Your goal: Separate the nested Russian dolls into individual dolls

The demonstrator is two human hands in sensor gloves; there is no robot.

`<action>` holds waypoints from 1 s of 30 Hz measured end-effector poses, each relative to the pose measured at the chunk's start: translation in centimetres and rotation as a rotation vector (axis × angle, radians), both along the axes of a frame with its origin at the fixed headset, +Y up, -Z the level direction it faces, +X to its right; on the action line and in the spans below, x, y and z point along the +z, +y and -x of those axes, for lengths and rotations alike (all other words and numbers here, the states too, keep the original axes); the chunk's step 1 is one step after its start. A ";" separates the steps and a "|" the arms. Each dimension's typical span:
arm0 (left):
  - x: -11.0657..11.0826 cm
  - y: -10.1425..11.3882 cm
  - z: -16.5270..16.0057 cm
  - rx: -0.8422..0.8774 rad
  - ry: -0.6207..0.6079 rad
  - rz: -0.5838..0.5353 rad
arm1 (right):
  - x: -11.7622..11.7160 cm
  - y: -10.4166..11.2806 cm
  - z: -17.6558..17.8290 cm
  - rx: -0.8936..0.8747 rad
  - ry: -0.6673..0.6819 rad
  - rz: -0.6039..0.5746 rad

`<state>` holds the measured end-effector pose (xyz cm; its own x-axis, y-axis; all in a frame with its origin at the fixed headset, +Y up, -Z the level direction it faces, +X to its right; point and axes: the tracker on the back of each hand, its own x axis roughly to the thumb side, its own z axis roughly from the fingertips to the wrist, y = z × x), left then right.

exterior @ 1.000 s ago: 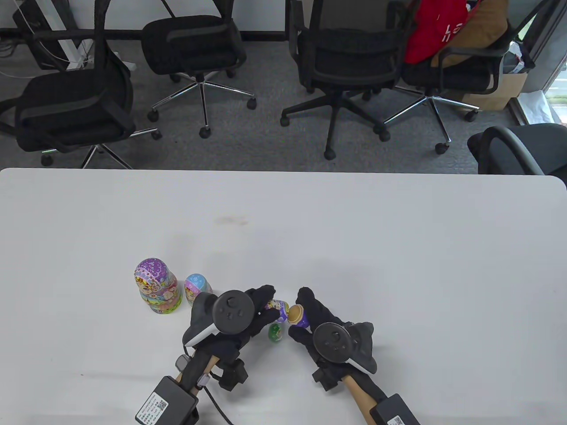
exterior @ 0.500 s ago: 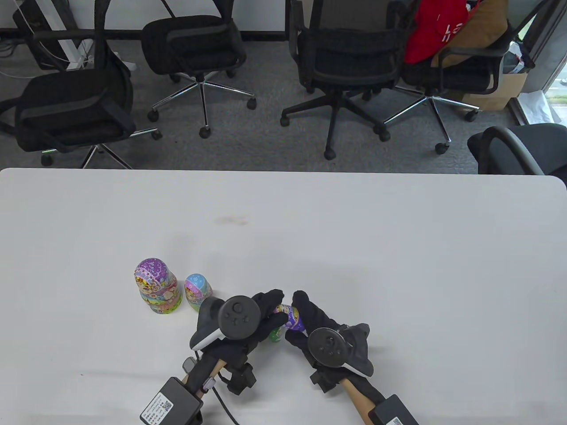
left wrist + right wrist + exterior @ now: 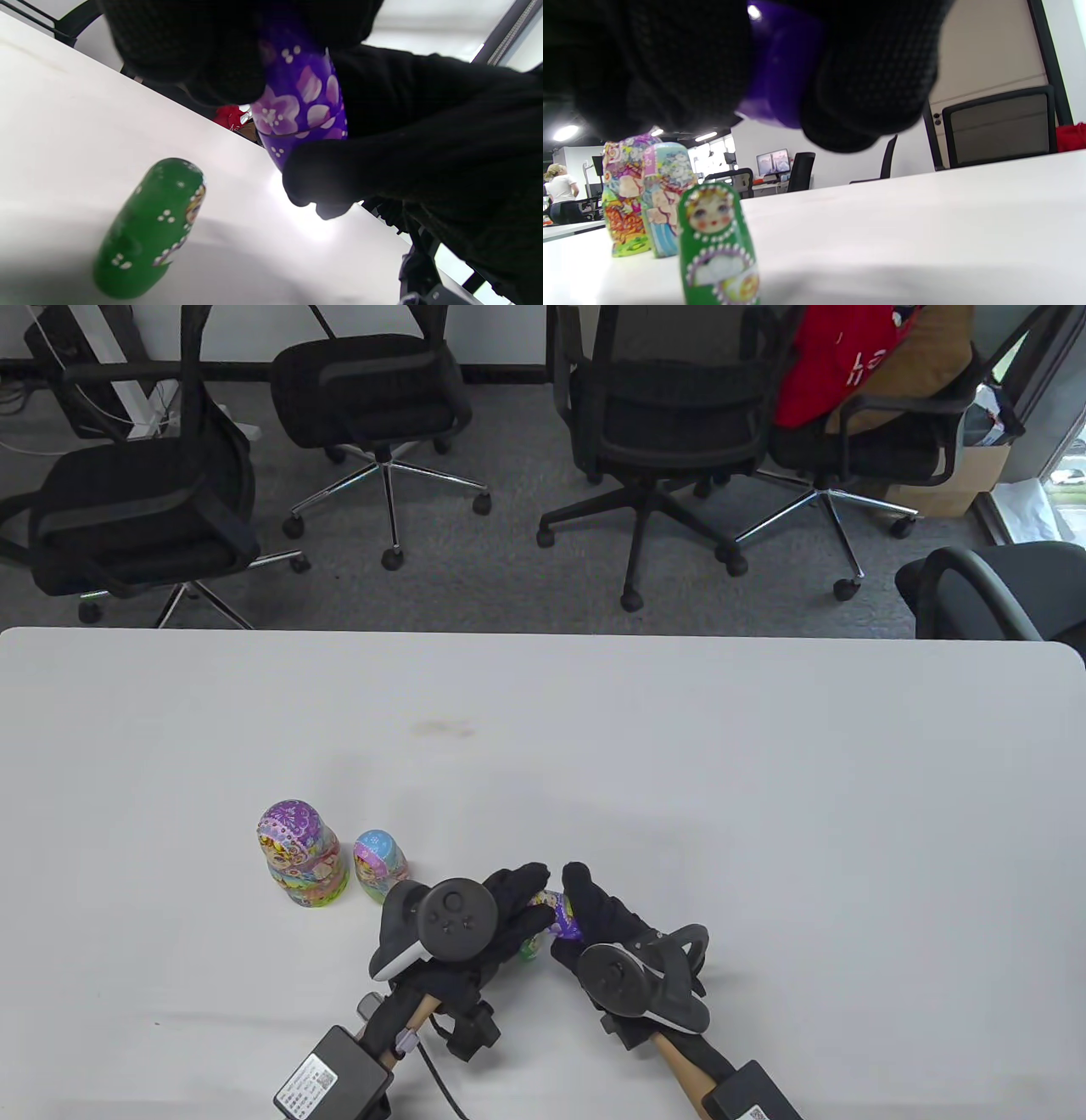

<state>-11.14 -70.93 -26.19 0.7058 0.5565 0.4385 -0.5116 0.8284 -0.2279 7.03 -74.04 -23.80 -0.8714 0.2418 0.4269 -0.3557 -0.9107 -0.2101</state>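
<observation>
A small purple doll [image 3: 557,913] with white flowers is held just above the table between both hands. My left hand [image 3: 519,899] grips one end and my right hand [image 3: 580,899] grips the other. In the left wrist view the purple doll [image 3: 297,97] shows its two halves joined at a seam. The right wrist view shows only a bit of its purple side [image 3: 780,84] between my fingers [image 3: 865,76]. A tiny green doll [image 3: 529,953] stands on the table under my left hand; it also shows in the wrist views [image 3: 148,228] [image 3: 717,245].
A large multicoloured doll [image 3: 301,857] and a smaller light-blue doll [image 3: 379,865] stand side by side left of my hands, also in the right wrist view [image 3: 621,203] [image 3: 666,199]. The white table [image 3: 679,746] stretches beyond. Office chairs stand behind its far edge.
One second ago the purple doll's two halves were apart, with the wooden inside showing. The hands have moved together and the halves are now joined.
</observation>
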 end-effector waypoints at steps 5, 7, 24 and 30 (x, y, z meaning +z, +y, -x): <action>-0.3 1.0 0.9 -0.036 0.085 -0.029 | -0.7 -0.1 -1.0 -0.098 -0.028 0.065; -0.4 1.4 1.6 -0.081 0.144 -0.063 | -1.1 -0.1 -1.8 -0.113 -0.062 0.065; -3.2 -1.4 1.9 -0.685 0.352 -0.093 | -2.5 -1.0 -5.3 -0.209 -0.178 0.130; -4.0 -2.3 1.9 -0.747 0.379 -0.051 | -2.5 -0.9 -5.2 -0.204 -0.173 0.135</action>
<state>-13.03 -73.24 -30.22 0.9854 -0.1302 0.1093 0.1417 0.9844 -0.1043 12.27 -74.99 -26.27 -0.8558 0.4642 0.2285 -0.5040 -0.8478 -0.1651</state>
